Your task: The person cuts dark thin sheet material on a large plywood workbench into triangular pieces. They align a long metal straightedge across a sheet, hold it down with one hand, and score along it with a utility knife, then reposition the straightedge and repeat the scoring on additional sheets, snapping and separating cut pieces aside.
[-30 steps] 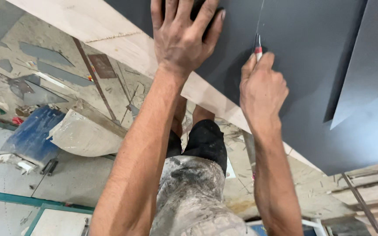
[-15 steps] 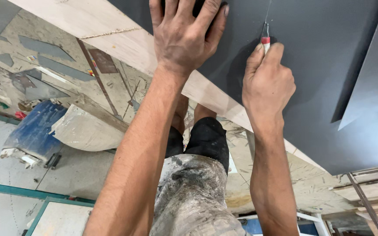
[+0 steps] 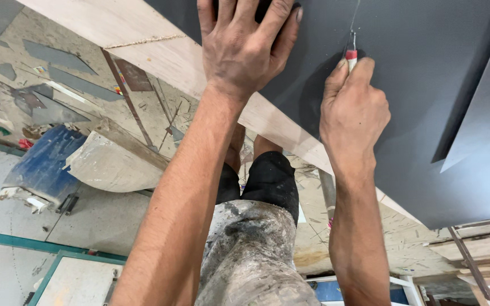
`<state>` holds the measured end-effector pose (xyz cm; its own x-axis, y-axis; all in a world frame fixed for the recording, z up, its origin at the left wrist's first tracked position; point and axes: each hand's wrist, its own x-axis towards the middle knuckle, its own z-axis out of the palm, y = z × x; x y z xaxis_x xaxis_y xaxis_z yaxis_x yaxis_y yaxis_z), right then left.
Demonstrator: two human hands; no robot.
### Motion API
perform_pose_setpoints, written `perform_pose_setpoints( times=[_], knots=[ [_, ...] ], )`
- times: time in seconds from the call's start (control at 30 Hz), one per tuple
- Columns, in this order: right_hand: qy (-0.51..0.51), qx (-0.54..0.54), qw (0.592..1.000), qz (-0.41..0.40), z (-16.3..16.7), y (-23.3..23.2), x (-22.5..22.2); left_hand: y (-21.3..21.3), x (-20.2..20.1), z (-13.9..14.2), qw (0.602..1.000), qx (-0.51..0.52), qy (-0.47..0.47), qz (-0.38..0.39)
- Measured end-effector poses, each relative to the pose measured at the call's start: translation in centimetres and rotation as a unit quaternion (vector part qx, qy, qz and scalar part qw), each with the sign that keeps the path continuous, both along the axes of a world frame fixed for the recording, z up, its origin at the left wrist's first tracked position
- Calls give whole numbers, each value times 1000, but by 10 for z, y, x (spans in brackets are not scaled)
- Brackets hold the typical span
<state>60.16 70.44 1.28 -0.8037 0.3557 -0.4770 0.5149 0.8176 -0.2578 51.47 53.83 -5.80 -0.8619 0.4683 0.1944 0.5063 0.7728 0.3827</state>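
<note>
Hands on dark sheet (image 3: 415,85) | left hand (image 3: 245,51) flat, fingers spread, pressing | right hand (image 3: 353,113) grip pinching red-handled cutter (image 3: 351,54) | scored line above blade, most uncut

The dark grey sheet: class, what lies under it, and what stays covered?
Under the dark grey sheet a pale wooden board shows along its edge. The rest of the board is covered. The left hand presses flat on the sheet; the right hand grips a red-handled cutter.

floor (image 3: 103,221): dusty concrete | offcuts (image 3: 58,76) scattered | blue board (image 3: 43,164) leaning
</note>
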Motion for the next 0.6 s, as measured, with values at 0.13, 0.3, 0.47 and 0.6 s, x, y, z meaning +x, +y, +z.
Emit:
perform_pose_setpoints(
  times=[0.13, 0.3, 0.47, 0.6],
  knots=[
    [-9, 40, 999, 31, 3, -1, -4, -1, 1, 0, 1000, 7, 5, -2],
    [-29, 42, 998, 29, 6, -3, -5, -3, 0, 0, 1000, -4, 11, -5],
    [-38, 46, 998, -1, 2, -5, 2, -3, -3, 1, 999, 10, 36, -13],
    [-5, 24, 1000, 1, 0, -7, 12, -1, -4, 5, 1000, -5, -26, -5]
  ],
)
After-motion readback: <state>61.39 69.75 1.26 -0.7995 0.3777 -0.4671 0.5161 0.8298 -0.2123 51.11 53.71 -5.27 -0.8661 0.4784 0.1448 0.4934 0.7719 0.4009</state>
